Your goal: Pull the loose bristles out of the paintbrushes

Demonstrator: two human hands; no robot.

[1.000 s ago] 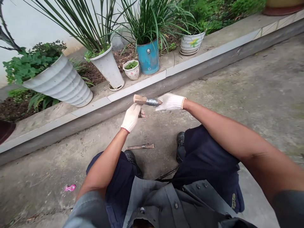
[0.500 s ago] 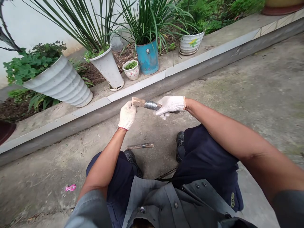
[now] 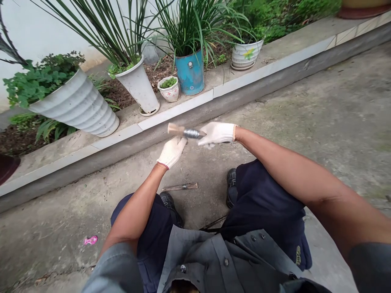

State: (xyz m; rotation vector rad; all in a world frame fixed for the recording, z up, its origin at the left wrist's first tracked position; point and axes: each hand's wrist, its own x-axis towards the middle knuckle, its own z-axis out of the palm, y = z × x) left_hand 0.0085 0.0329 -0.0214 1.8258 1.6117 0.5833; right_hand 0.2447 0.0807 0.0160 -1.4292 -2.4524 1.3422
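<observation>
A wooden stick (image 3: 175, 129) with silver wire (image 3: 192, 133) wound round its middle is held level in front of me, its left end blurred. My right hand (image 3: 219, 133), in a white knit glove, is closed round the stick's right end. Just below the stick, left of the wire, is my left hand (image 3: 171, 152), gloved too. Its fingers are drawn together, and what they pinch is too small and smeared to make out. Another wooden stick (image 3: 174, 188), with a dark binding on it, lies on the concrete by my left shoe (image 3: 171, 206).
Along a low tiled ledge (image 3: 177, 108) stand a ribbed white planter (image 3: 79, 103), a tall white pot (image 3: 139, 87), a small flowered pot (image 3: 169, 91), a blue bucket (image 3: 190, 73) and a white pot (image 3: 246, 55). A pink object (image 3: 91, 240) lies on the concrete floor (image 3: 305, 114).
My left hand has shifted right and slightly down, from the stick's left end to below the stick near the wire. The stick has moved slightly left; my right hand still grips it.
</observation>
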